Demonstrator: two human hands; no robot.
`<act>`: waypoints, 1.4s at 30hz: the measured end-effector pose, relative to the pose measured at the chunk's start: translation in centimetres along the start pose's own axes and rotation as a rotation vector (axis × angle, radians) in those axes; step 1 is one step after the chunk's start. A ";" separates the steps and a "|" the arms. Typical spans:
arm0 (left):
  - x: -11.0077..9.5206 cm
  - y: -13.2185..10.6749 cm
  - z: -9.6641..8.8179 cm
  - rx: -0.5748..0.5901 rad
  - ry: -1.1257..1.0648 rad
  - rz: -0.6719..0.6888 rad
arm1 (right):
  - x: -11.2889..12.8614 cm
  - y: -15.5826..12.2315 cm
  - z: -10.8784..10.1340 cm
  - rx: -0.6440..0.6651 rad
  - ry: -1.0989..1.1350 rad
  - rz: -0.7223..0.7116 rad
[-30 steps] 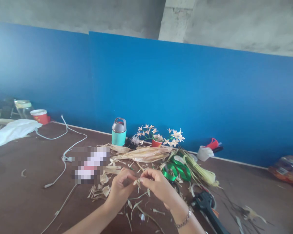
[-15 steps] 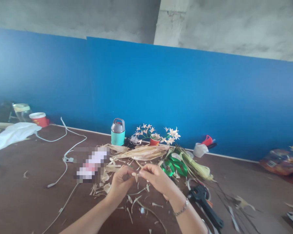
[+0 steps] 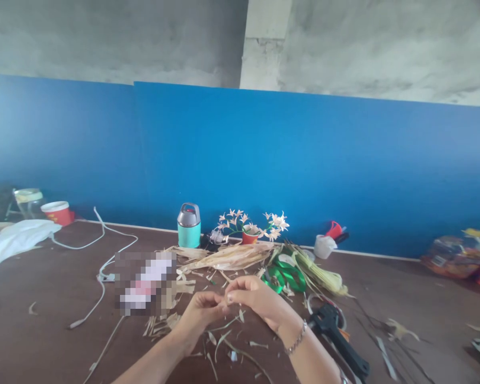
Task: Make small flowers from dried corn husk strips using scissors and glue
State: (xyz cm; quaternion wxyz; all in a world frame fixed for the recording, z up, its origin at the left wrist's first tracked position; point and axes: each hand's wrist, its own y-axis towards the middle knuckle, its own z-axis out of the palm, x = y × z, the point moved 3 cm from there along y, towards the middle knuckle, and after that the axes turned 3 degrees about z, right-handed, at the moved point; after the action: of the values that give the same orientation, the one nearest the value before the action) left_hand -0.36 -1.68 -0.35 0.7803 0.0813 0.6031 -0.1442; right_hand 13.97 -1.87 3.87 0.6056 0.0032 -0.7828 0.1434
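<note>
My left hand [image 3: 202,314] and my right hand [image 3: 252,301] meet above the table, thumbs and forefingers pinched together. Between the fingertips is a small husk flower, its pale petals seen half a second ago and now almost wholly hidden by the fingers. Below and around the hands lie loose petal-shaped husk pieces [image 3: 223,341] and thin stems. Just beyond them is a bundle of dried corn husks [image 3: 228,257]. A black glue gun [image 3: 342,338] lies beside my right forearm.
Finished-looking pale flowers [image 3: 278,221] stand in a red cup [image 3: 250,234] at the back. Near it are a turquoise flask [image 3: 189,234], green ribbon [image 3: 286,273] and a bundle of pale green strands [image 3: 322,274]. A white cable [image 3: 103,288] runs across the left side. A blue panel [image 3: 264,154] rises behind.
My fingertips have drawn closer together and lower in the view, covering the flower whose petals showed before. The camera has tilted up slightly and shifted a little.
</note>
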 end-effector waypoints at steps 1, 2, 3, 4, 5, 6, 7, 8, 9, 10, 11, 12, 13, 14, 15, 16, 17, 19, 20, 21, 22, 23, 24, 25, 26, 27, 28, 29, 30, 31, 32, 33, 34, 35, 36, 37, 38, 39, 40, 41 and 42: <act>0.1 0.1 -0.1 -0.016 0.002 -0.002 | 0.0 0.0 0.0 -0.012 -0.005 0.001; 0.2 0.1 -0.2 -0.034 -0.002 0.000 | 0.1 0.0 0.0 -0.018 -0.009 0.001; 0.3 0.2 -0.3 -0.050 -0.004 0.004 | 0.2 0.0 0.0 -0.020 -0.012 -0.002; 0.4 0.2 -0.3 -0.064 -0.003 0.013 | 0.3 0.0 0.1 -0.021 -0.015 -0.004; 0.4 0.2 -0.4 -0.074 0.008 0.026 | 0.4 -0.1 0.1 -0.025 -0.021 -0.003; 0.4 0.2 -0.4 -0.076 0.025 0.038 | 0.4 -0.1 0.1 -0.036 -0.029 -0.001; 0.5 0.3 -0.4 -0.067 0.047 0.047 | 0.5 -0.1 0.1 -0.050 -0.040 0.004; 0.5 0.3 -0.4 -0.046 0.070 0.051 | 0.5 -0.1 0.1 -0.068 -0.050 0.012; 0.5 0.3 -0.3 -0.025 0.092 0.058 | 0.5 -0.1 0.1 -0.083 -0.055 0.021; 0.4 0.3 -0.3 -0.011 0.118 0.074 | 0.4 0.0 0.1 -0.093 -0.053 0.028; 0.3 0.3 -0.3 -0.011 0.153 0.108 | 0.3 0.1 0.0 -0.100 -0.046 0.028; 0.1 0.2 -0.3 -0.025 0.200 0.158 | 0.1 0.3 0.0 -0.107 -0.034 0.026; -0.2 0.2 -0.4 -0.054 0.258 0.220 | 0.0 0.5 0.0 -0.114 -0.019 0.020; -0.4 0.1 -0.5 -0.090 0.324 0.282 | -0.2 0.6 -0.1 -0.124 -0.006 0.012; -0.6 0.0 -0.6 -0.120 0.390 0.339 | -0.3 0.8 -0.1 -0.131 0.005 0.006; -0.8 0.0 -0.6 -0.141 0.450 0.387 | -0.5 0.9 -0.1 -0.139 0.015 0.001; -0.9 -0.1 -0.7 -0.157 0.501 0.429 | -0.6 1.0 -0.1 -0.145 0.025 -0.001; -1.0 -0.2 -0.8 -0.178 0.571 0.513 | -0.6 1.1 -0.1 -0.154 0.040 -0.006; -1.1 -0.2 -0.8 -0.181 0.597 0.557 | -0.6 1.1 0.0 -0.159 0.045 -0.006; -1.1 -0.2 -0.8 -0.188 0.620 0.600 | -0.5 1.0 0.1 -0.163 0.046 -0.005; -1.0 -0.2 -0.8 -0.195 0.642 0.640 | -0.4 1.0 0.2 -0.167 0.047 0.000; -1.0 -0.2 -0.8 -0.203 0.665 0.675 | -0.3 0.9 0.3 -0.166 0.048 0.004; -1.0 -0.2 -0.7 -0.213 0.689 0.704 | -0.2 0.8 0.5 -0.165 0.053 0.004; -0.9 -0.2 -0.7 -0.226 0.714 0.728 | -0.1 0.7 0.6 -0.163 0.059 0.001; -0.9 -0.2 -0.7 -0.240 0.737 0.749 | 0.0 0.7 0.7 -0.163 0.065 -0.004; -0.8 -0.2 -0.7 -0.252 0.758 0.767 | 0.1 0.6 0.8 -0.165 0.069 -0.012; -0.8 -0.2 -0.7 -0.260 0.779 0.783 | 0.2 0.5 0.9 -0.169 0.069 -0.019; -0.7 -0.2 -0.8 -0.266 0.800 0.796 | 0.2 0.5 1.0 -0.172 0.067 -0.025; -0.7 -0.2 -0.8 -0.272 0.820 0.806 | 0.2 0.5 1.1 -0.175 0.063 -0.028; -0.6 -0.2 -0.8 -0.277 0.839 0.813 | 0.2 0.5 1.1 -0.175 0.060 -0.031; -0.6 -0.2 -0.8 -0.287 0.856 0.816 | 0.3 0.5 1.2 -0.175 0.059 -0.036; -0.6 -0.2 -0.9 -0.299 0.872 0.819 | 0.3 0.4 1.2 -0.172 0.060 -0.040; -0.7 -0.3 -0.9 -0.314 0.885 0.825 | 0.3 0.4 1.1 -0.169 0.061 -0.042; -0.8 -0.3 -0.9 -0.330 0.893 0.835 | 0.4 0.4 1.1 -0.165 0.061 -0.042; -0.9 -0.4 -1.0 -0.345 0.899 0.846 | 0.4 0.4 1.0 -0.165 0.060 -0.040; -1.0 -0.5 -1.0 -0.362 0.902 0.856 | 0.4 0.4 1.0 -0.162 0.058 -0.033; -1.1 -0.5 -1.1 -0.381 0.901 0.867 | 0.4 0.5 0.9 -0.158 0.051 -0.022; -1.2 -0.5 -1.1 -0.397 0.900 0.873 | 0.3 0.5 0.9 -0.155 0.041 -0.009; -1.2 -0.6 -1.2 -0.414 0.899 0.875 | 0.2 0.6 0.8 -0.152 0.031 0.003; -1.2 -0.6 -1.3 -0.424 0.899 0.874 | 0.1 0.6 0.8 -0.148 0.024 0.009; -1.2 -0.5 -1.3 -0.428 0.900 0.869 | -0.1 0.7 0.8 -0.145 0.022 0.009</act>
State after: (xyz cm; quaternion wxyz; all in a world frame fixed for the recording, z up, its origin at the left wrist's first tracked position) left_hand -2.03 -1.64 0.45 0.4380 0.2127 0.7980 0.3551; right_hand 13.09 -1.37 3.46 0.6120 -0.0459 -0.7845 0.0893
